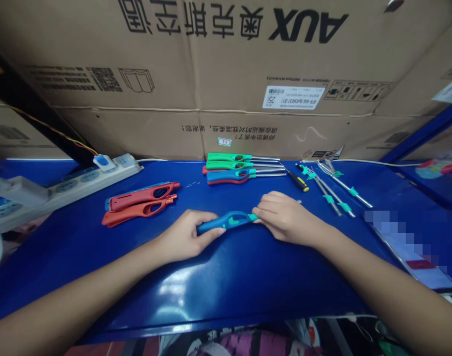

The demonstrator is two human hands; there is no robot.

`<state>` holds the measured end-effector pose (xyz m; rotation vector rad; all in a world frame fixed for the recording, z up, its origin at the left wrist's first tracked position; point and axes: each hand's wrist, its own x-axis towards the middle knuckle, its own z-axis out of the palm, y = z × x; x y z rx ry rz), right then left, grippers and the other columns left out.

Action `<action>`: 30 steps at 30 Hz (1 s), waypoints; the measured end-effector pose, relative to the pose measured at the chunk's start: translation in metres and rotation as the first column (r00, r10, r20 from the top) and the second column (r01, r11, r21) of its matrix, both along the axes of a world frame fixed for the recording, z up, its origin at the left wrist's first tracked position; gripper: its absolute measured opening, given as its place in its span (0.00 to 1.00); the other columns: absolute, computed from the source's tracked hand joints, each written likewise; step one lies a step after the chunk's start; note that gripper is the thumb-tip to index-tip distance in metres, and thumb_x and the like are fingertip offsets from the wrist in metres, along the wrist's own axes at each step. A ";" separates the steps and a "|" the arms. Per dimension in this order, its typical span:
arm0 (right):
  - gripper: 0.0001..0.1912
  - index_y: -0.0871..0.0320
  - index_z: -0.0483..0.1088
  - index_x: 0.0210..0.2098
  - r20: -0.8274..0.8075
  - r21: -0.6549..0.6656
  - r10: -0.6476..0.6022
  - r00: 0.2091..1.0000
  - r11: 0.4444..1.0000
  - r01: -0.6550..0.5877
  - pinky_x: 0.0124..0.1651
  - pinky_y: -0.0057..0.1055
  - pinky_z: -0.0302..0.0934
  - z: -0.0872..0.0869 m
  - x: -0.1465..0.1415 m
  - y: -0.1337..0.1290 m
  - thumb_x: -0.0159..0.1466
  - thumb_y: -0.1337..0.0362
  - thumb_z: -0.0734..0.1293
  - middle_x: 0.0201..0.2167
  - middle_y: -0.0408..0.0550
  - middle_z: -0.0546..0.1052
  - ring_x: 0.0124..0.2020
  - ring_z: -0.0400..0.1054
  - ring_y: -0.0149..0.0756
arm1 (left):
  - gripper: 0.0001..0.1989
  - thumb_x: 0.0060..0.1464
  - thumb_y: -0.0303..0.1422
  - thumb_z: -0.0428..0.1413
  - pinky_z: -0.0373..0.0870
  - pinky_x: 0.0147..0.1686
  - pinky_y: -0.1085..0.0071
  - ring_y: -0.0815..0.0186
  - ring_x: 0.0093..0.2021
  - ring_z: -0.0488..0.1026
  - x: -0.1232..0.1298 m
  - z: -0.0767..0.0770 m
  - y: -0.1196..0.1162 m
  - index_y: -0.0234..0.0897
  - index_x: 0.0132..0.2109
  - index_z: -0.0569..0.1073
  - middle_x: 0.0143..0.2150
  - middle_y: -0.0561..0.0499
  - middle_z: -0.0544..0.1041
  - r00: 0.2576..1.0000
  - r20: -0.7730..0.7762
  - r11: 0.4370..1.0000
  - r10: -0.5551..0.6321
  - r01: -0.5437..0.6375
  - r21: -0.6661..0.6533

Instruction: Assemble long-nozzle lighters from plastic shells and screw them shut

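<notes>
Between my two hands, above the middle of the blue table, is a blue gas lighter (231, 221) with a green trigger and green collar. My left hand (191, 235) is wrapped round its handle end. My right hand (285, 217) closes round the collar end; its fingers hide most of the metal tube. Several lighters (231, 175) with green or blue bodies and metal tubes lie beyond my hands. To the left rest red and orange lighter bodies (140, 210) without tubes, a blue one behind them. Metal tubes with green collars (332, 198) lie to the right.
A screwdriver (298, 181) with a black and yellow handle lies near the tubes. A white power strip (70, 188) with plugs runs along the left. A large cardboard box (226, 64) stands behind the blue table (144, 291). A flat, partly blurred device (419, 262) rests at right.
</notes>
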<state>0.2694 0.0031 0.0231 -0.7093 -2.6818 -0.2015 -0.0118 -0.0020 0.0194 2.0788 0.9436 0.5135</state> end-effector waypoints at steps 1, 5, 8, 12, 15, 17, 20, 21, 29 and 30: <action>0.14 0.64 0.74 0.41 0.028 -0.004 -0.001 1.000 1.000 0.001 0.39 0.37 0.58 -0.001 0.000 0.000 0.73 0.67 0.57 0.30 0.54 0.76 0.34 0.64 0.39 | 0.16 0.65 0.41 0.54 0.64 0.28 0.73 0.69 0.26 0.68 -0.001 -0.001 -0.001 0.34 0.33 0.74 0.26 0.53 0.73 0.999 -0.047 0.992 -0.023 0.029 0.120; 0.14 0.64 0.75 0.40 0.053 -0.029 -0.010 0.999 1.000 0.012 0.40 0.36 0.56 -0.005 0.000 0.003 0.73 0.66 0.58 0.31 0.53 0.77 0.34 0.65 0.39 | 0.12 0.67 0.37 0.51 0.70 0.37 0.69 0.63 0.36 0.75 -0.003 -0.006 -0.003 0.34 0.45 0.76 0.37 0.47 0.78 0.985 -0.165 0.928 -0.043 0.101 0.358; 0.13 0.62 0.75 0.40 0.050 -0.102 -0.066 0.997 0.992 0.071 0.43 0.36 0.57 -0.003 0.002 0.005 0.72 0.64 0.60 0.33 0.53 0.78 0.37 0.66 0.40 | 0.13 0.68 0.38 0.49 0.73 0.39 0.66 0.60 0.39 0.77 -0.001 -0.008 -0.004 0.36 0.51 0.74 0.42 0.46 0.78 0.972 -0.234 0.913 0.008 0.089 0.399; 0.10 0.58 0.73 0.38 0.125 -0.224 -0.169 0.978 0.955 0.194 0.43 0.35 0.56 0.004 0.004 0.005 0.71 0.60 0.64 0.35 0.50 0.77 0.38 0.68 0.39 | 0.19 0.69 0.40 0.49 0.74 0.49 0.60 0.57 0.49 0.76 0.003 -0.006 -0.002 0.40 0.62 0.67 0.54 0.44 0.74 0.958 -0.284 0.910 0.032 0.090 0.405; 0.11 0.58 0.71 0.35 0.177 -0.250 -0.239 0.955 0.927 0.279 0.42 0.35 0.55 0.009 0.006 0.005 0.69 0.58 0.65 0.34 0.48 0.76 0.36 0.68 0.39 | 0.21 0.69 0.38 0.48 0.71 0.58 0.58 0.57 0.57 0.71 0.002 -0.007 0.002 0.40 0.66 0.62 0.60 0.42 0.69 0.975 -0.220 0.910 0.022 0.072 0.408; 0.13 0.57 0.71 0.34 0.169 -0.273 -0.271 0.948 0.911 0.309 0.42 0.36 0.54 0.012 0.010 0.007 0.68 0.55 0.67 0.32 0.46 0.75 0.35 0.68 0.38 | 0.20 0.69 0.37 0.48 0.69 0.60 0.56 0.56 0.58 0.70 0.000 -0.008 0.005 0.39 0.65 0.63 0.59 0.42 0.69 0.977 -0.211 0.900 0.034 0.062 0.431; 0.16 0.56 0.72 0.36 0.071 -0.307 -0.326 0.943 0.892 0.331 0.46 0.36 0.56 0.016 0.023 0.015 0.66 0.49 0.68 0.36 0.47 0.76 0.38 0.70 0.39 | 0.20 0.68 0.37 0.50 0.69 0.59 0.52 0.54 0.58 0.69 -0.003 -0.008 0.007 0.39 0.64 0.64 0.58 0.42 0.71 0.971 -0.232 0.883 0.055 0.060 0.465; 0.17 0.56 0.73 0.37 0.014 -0.298 -0.380 0.925 0.881 0.366 0.46 0.36 0.57 0.016 0.029 0.019 0.66 0.47 0.67 0.37 0.48 0.77 0.40 0.71 0.40 | 0.21 0.67 0.36 0.51 0.69 0.59 0.52 0.54 0.57 0.69 -0.003 -0.007 0.008 0.39 0.64 0.64 0.58 0.42 0.72 0.974 -0.221 0.886 0.056 0.053 0.460; 0.27 0.63 0.68 0.54 0.139 -0.173 -0.930 0.341 0.317 0.933 0.42 0.43 0.64 0.003 0.077 0.046 0.64 0.49 0.65 0.52 0.68 0.71 0.45 0.72 0.57 | 0.22 0.64 0.33 0.54 0.71 0.57 0.52 0.52 0.57 0.70 -0.008 0.005 0.005 0.37 0.64 0.65 0.57 0.41 0.73 0.950 -0.308 0.869 0.055 0.107 0.483; 0.28 0.64 0.67 0.55 0.227 -0.198 -0.925 0.305 0.262 0.944 0.41 0.43 0.64 0.002 0.077 0.047 0.65 0.49 0.64 0.51 0.69 0.71 0.45 0.72 0.58 | 0.22 0.64 0.31 0.54 0.71 0.57 0.51 0.51 0.56 0.70 -0.009 0.005 0.006 0.36 0.63 0.66 0.57 0.41 0.73 0.940 -0.337 0.863 0.055 0.125 0.490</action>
